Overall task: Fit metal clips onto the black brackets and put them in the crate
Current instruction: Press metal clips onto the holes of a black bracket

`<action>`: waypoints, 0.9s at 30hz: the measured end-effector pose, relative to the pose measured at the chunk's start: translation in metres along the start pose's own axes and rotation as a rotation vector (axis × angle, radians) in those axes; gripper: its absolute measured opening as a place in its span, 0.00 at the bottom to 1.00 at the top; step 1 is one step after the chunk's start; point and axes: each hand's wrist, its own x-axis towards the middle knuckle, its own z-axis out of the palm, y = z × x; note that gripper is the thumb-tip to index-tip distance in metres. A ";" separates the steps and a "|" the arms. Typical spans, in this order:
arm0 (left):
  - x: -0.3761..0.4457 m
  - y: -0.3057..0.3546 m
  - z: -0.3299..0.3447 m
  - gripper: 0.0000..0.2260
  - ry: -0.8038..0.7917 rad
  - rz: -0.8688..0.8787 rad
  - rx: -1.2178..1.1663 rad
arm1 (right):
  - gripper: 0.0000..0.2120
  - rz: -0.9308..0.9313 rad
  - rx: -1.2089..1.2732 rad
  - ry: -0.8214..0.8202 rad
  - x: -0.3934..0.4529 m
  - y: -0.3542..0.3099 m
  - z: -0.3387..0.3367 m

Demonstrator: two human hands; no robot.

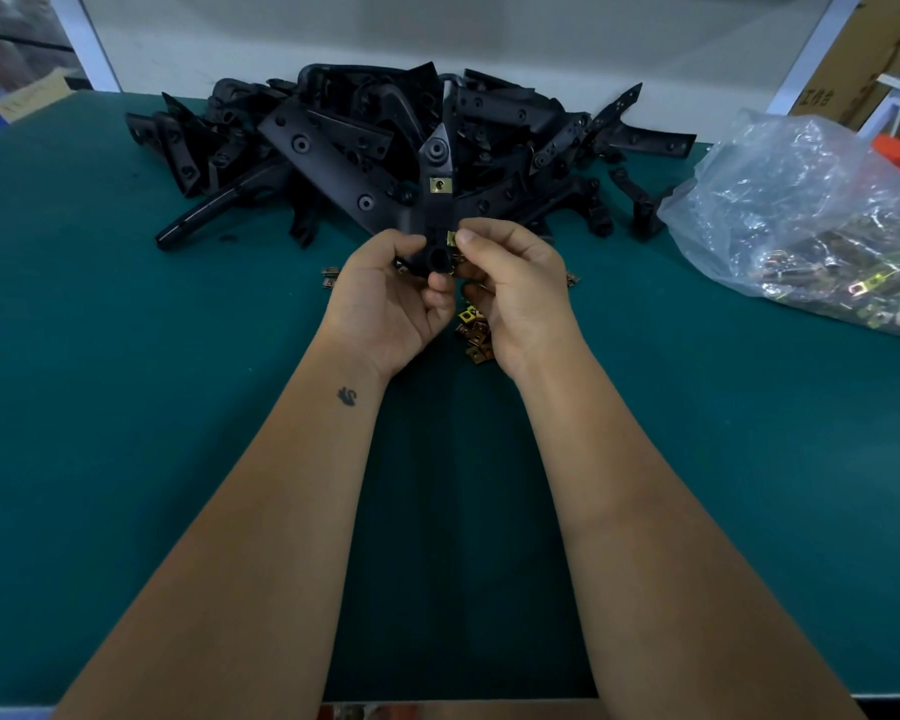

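My left hand (391,298) grips the near end of a black bracket (439,210) that points away from me above the table. One brass-coloured clip (439,185) sits on the bracket's middle. My right hand (515,288) pinches a second metal clip (452,238) against the bracket's right edge, close to my left thumb. A small heap of loose clips (473,330) lies on the green mat under my hands. No crate is in view.
A big pile of black brackets (333,142) covers the far middle of the green table (126,356). A clear plastic bag of clips (811,226) lies at the right. A few stray clips (329,278) lie left of my hands. Cardboard boxes (863,54) stand beyond the table.
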 end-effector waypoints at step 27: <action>0.000 -0.005 -0.001 0.06 0.032 0.063 0.323 | 0.11 -0.039 0.049 0.031 0.007 0.001 -0.006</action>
